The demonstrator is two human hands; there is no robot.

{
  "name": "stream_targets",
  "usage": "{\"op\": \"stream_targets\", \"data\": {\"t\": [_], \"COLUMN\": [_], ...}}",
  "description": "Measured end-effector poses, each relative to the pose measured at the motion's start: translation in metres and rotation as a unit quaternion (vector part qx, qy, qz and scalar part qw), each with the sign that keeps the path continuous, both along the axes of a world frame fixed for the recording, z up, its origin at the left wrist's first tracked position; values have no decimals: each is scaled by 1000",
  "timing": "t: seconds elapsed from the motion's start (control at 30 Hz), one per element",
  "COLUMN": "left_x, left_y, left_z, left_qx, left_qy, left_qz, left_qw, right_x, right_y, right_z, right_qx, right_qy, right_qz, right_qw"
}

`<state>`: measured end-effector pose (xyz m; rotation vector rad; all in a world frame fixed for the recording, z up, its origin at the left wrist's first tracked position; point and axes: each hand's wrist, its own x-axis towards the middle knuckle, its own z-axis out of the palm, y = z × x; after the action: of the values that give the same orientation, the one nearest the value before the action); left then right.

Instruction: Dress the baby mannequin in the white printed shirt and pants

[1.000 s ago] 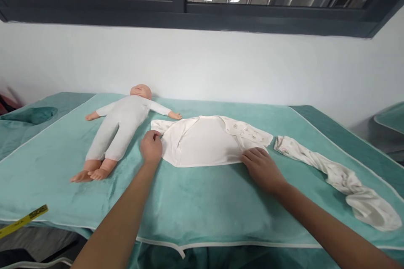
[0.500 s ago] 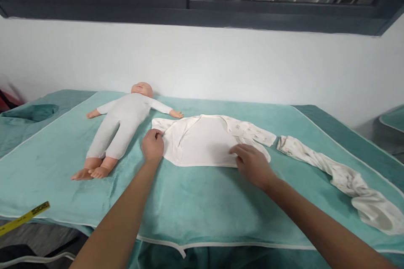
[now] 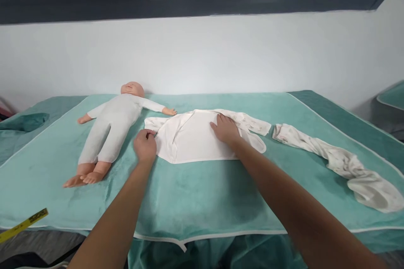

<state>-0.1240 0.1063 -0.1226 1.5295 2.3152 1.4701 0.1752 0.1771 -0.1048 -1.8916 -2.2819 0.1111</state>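
A white baby shirt [image 3: 198, 138] lies spread out on the green blanket [image 3: 202, 195], its printed sleeves reaching left and right. At the shirt's left side, just below the short-looking sleeve, my left hand [image 3: 145, 144] is closed with thumb and fingers pinched on the edge. My right hand [image 3: 225, 129] rests on the right part of the shirt, fingers stretched and apart near the upper edge. Left of the shirt, a baby doll [image 3: 115, 119] in a white body suit lies on its back, one hand close to the sleeve.
Crumpled white printed baby pants [image 3: 341, 162] lie on the blanket at the right. A white wall [image 3: 202, 56] rises behind the bed, below a dark window frame [image 3: 94, 6]. A yellow strip [image 3: 25, 223] shows at the lower left.
My right hand has moved up and left, from hovering by the shirt's lower right to lying on its upper right part. My left hand stays at the left edge. The view has shifted slightly.
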Motion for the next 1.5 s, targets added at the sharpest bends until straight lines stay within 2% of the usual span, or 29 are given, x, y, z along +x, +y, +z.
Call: {"op": "stream_targets", "data": {"t": [0.17,0.4,0.5,0.57,0.7,0.8,0.87,0.93,1.03,1.13,1.2,1.4,1.5], "left_x": [0,1,1,1,1,2,2,3,4,4,4,2,2], "left_y": [0,0,0,0,1,1,0,0,-1,-2,-2,1,2], "left_z": [0,1,0,0,0,1,1,2,4,5,5,3,2], "left_qx": [-1,7,10,11,9,2,-5,-9,-9,-10,-11,-18,-21], "left_qy": [-2,-16,-21,-21,-8,-6,-6,-4,-2,-3,-3,2,6], "left_qz": [1,-1,-5,-6,0,2,3,4,2,-2,-2,5,11], "left_qw": [1000,1000,1000,1000,1000,1000,1000,1000,1000,1000,1000,1000,1000], "right_x": [-4,-1,3,7,27,50,63,71,74,70,68,73,75], "right_y": [-4,-41,-70,-98,-159,-178,-171,-150,-108,-70,-53,-31,-23], "right_z": [0,2,2,1,5,15,22,28,37,43,44,44,48], "right_qx": [3,-6,-7,-3,-1,-20,-2,50,113,109,94,84,96], "right_qy": [-6,-14,-8,1,51,119,151,141,34,-112,-164,-158,-117], "right_qz": [12,76,84,97,177,213,186,144,137,136,116,70,16], "right_qw": [1000,997,996,995,983,970,971,978,984,978,975,981,988]}}
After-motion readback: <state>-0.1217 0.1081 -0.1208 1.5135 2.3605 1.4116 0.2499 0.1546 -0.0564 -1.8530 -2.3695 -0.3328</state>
